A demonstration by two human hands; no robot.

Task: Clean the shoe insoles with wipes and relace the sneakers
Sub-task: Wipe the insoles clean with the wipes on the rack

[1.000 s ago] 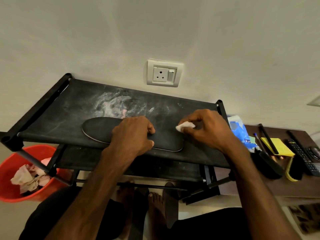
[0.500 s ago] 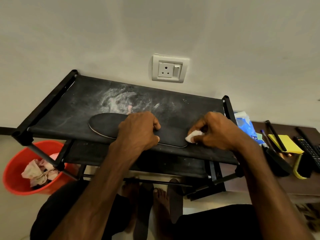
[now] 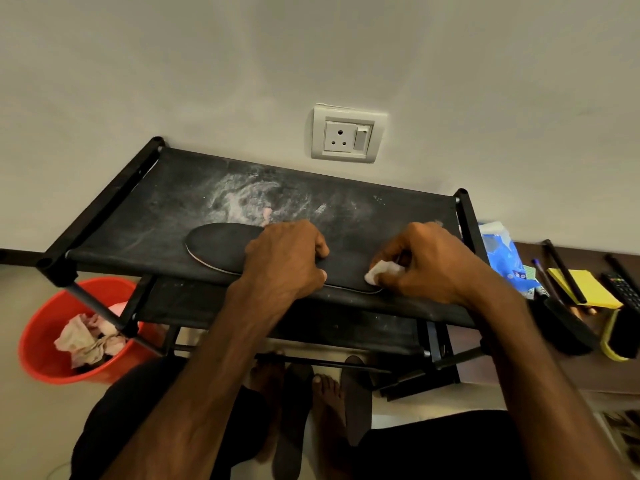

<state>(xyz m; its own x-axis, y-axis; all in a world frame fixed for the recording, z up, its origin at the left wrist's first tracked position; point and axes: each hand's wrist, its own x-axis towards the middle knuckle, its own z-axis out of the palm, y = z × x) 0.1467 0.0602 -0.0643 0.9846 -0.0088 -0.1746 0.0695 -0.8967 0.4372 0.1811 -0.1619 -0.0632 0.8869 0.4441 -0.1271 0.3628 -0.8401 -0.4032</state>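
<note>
A black shoe insole (image 3: 221,245) lies flat on the top shelf of a black fabric rack (image 3: 166,206). My left hand (image 3: 285,259) presses down on the insole's middle with curled fingers, holding it in place. My right hand (image 3: 420,261) pinches a small white wipe (image 3: 379,271) and presses it onto the insole's right end near the front edge. A blue wipes packet (image 3: 502,251) lies just right of the rack.
A red bucket (image 3: 45,348) with crumpled used wipes stands at the lower left. A brown side table (image 3: 602,368) on the right holds a yellow notepad (image 3: 585,285), pens, a remote (image 3: 621,289) and a black brush. A wall socket (image 3: 348,135) sits above the rack. White dust marks the shelf.
My right hand has drawn the wipe from the insole's far edge toward its near right edge. My left hand has stayed on the insole. The view has shifted slightly.
</note>
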